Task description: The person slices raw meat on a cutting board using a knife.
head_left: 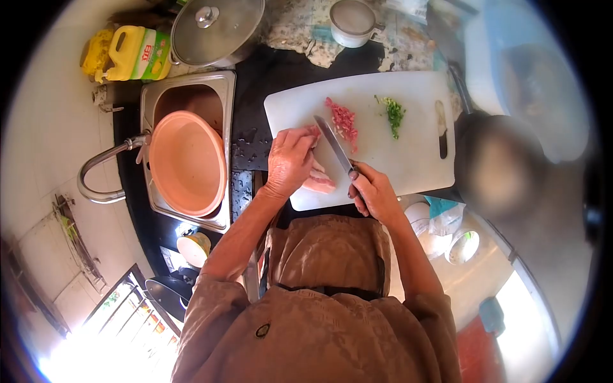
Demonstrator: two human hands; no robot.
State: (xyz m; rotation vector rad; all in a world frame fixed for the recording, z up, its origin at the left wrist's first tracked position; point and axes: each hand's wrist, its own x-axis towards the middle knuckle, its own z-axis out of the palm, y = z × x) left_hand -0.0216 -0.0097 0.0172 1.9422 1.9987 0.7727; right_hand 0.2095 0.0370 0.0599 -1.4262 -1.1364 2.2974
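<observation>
My left hand (290, 161) is closed over a piece of raw meat (318, 181) at the left side of a white cutting board (408, 159). The meat's pale, fatty end shows below my fingers; the rest is mostly covered. In my right hand (375, 191) is a kitchen knife (333, 142), gripped by its dark handle, its blade slanting up and left beside my left fingertips. Beyond the blade lies a small heap of chopped red meat (343, 120). Farther right on the board is a little pile of chopped greens (393, 115).
To the left, a metal sink (228, 86) holds an orange basin (221, 167) under a curved faucet (86, 172). A lidded pot (220, 29), a yellow oil jug (131, 54) and a small lidded container (352, 24) stand behind. A blurred dark pan (469, 150) is at right.
</observation>
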